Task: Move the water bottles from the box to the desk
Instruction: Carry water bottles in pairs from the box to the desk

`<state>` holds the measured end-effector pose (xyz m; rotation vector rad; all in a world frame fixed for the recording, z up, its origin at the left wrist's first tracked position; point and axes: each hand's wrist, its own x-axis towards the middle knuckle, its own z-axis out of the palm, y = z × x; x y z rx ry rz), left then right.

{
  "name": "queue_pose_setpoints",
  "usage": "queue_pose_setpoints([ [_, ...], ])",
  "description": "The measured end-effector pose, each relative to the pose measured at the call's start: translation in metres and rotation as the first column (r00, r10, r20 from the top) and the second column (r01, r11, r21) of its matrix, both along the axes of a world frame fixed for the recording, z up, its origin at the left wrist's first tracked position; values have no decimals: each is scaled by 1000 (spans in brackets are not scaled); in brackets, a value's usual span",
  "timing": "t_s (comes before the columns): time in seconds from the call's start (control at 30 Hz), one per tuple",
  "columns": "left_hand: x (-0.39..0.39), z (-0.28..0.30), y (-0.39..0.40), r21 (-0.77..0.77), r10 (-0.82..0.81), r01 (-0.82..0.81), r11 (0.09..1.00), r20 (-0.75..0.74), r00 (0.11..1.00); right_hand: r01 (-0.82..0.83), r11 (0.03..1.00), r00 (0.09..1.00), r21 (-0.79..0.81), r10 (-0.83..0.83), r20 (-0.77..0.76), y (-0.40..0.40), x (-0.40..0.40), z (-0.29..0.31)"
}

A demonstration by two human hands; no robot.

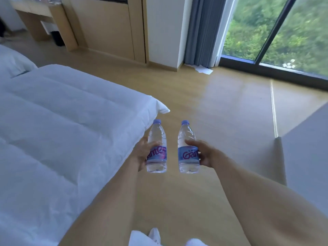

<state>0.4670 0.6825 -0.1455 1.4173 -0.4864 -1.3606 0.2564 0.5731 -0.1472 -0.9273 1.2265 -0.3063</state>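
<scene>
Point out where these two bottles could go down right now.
Bare floor runs between the bed and the window. The bed top is free too, but soft. The desk, far left, already holds some clutter.

White bed (58, 132) w/ rumpled duvet from 7 to 10 o'clock, pillow (12, 63) at its far end. Light wood floor (204, 107) thru centre. Grey-blue curtain (202, 29) at 12–1, white paper scrap (204, 70) on floor at its foot. Dark-framed window (276, 32) at 1–2, green foliage behind. Wood wall panels (110, 25) at 11–12. Dark bin (57, 38) at 11. White shoes (156, 235) at 6.
</scene>
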Motion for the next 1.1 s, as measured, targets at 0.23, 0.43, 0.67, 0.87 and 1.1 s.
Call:
queue_pose_setpoints([
  [0.23,14,-4,-89,30,-116,115,993,34,993,128,992,992,-1,-128,9,-59,-3,5],
  [0.43,8,-16,-169,67,-131,127,990,52,990,160,987,987,20,-160,4,-122,-7,-8],
  [0.67,0,-21,-287,71,-100,95,993,68,993,121,993,993,-6,-121,-14,-242,-3,-24],
  [0.87,-12,-2,-393,63,-57,52,997,73,996,85,996,996,-18,-84,3,-356,-9,-8],
  [1.1,-8,18,-495,39,-40,36,999,120,992,82,996,997,-38,-82,17,-470,-3,9],
])
